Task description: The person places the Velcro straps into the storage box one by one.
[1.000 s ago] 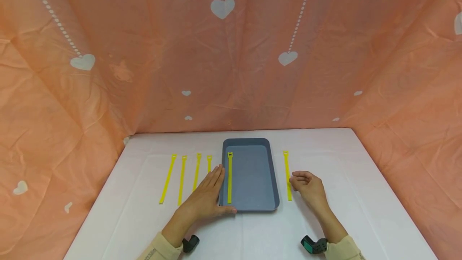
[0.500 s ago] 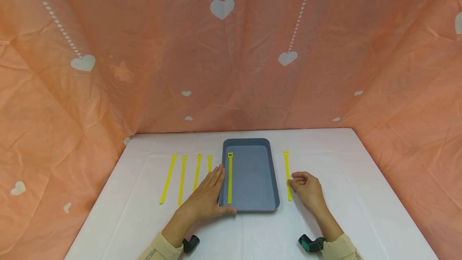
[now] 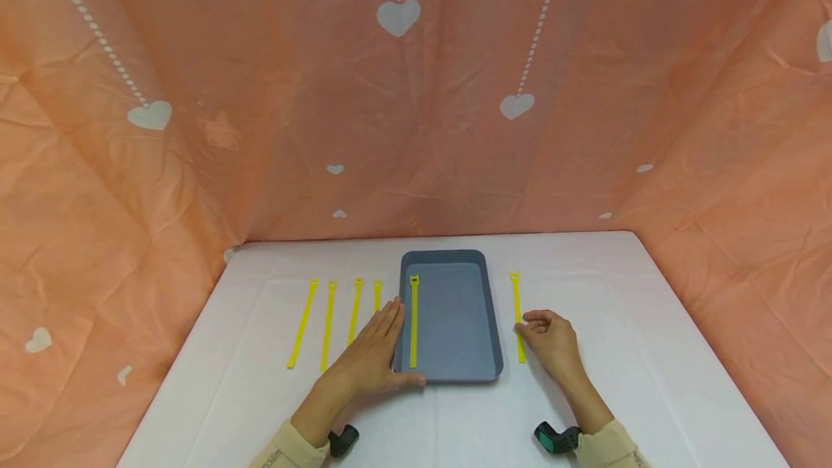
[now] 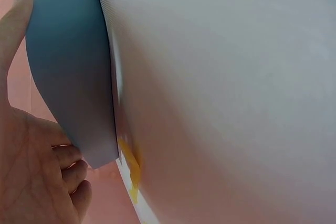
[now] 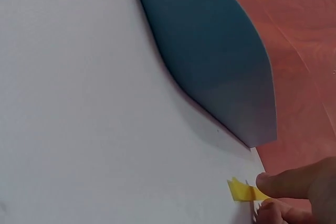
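A yellow cable tie point(image 3: 414, 323) with a slotted head lies lengthwise in the left part of the grey-blue tray point(image 3: 455, 370). My left hand point(image 3: 370, 356) rests against the tray's near left corner, fingers straight along the left side and thumb at the near edge. To the right of the tray, my right hand point(image 3: 554, 341) pinches another yellow cable tie point(image 3: 516, 298) between thumb and fingers, below its middle. That tie still lies on the table. In the right wrist view, the thumb and a finger are at either side of the yellow tie point(image 5: 241, 190).
Several more yellow cable ties point(image 3: 328, 323) lie in a row on the white table point(image 3: 240, 410), left of the tray; my left hand partly covers the nearest ones. An orange curtain point(image 3: 455, 165) with white hearts encloses the table's back and sides.
My right hand has shifted slightly left onto the cable tie, its thumb now across the strip. The left hand and the tray stay as they were.
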{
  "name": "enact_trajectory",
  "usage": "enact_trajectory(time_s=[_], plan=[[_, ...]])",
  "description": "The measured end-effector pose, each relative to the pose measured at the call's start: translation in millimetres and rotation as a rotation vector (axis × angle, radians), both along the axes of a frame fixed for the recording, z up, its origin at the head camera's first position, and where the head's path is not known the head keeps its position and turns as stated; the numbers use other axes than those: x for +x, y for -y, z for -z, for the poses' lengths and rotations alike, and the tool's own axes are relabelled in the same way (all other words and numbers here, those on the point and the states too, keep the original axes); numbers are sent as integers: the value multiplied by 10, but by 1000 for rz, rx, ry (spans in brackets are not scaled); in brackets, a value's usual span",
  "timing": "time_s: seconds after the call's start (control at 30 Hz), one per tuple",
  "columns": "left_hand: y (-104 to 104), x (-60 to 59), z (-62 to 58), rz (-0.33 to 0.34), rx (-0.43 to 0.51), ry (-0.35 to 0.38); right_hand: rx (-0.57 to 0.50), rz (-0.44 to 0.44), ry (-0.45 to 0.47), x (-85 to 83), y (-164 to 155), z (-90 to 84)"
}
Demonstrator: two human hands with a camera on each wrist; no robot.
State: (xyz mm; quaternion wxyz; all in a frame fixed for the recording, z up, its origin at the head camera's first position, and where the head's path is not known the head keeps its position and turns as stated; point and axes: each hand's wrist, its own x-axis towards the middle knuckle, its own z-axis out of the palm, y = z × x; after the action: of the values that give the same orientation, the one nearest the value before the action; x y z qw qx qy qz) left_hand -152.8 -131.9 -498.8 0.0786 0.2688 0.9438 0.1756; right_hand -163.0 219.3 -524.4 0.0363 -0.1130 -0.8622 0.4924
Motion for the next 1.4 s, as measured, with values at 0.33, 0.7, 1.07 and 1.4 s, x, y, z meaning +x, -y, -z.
enact_trajectory(time_s=[0.33, 0.7, 1.07, 1.4], plan=[[-5, 4, -1, -1, 2, 2, -15, 21, 20, -24, 11, 18], [-3, -5, 7, 0, -4, 9, 1, 35, 22, -42, 37, 32], [1, -6, 31, -10, -13, 14, 27, 25, 22, -52, 33, 22], [11, 0, 20, -5, -6, 7, 42, 22, 21, -56, 23, 12]])
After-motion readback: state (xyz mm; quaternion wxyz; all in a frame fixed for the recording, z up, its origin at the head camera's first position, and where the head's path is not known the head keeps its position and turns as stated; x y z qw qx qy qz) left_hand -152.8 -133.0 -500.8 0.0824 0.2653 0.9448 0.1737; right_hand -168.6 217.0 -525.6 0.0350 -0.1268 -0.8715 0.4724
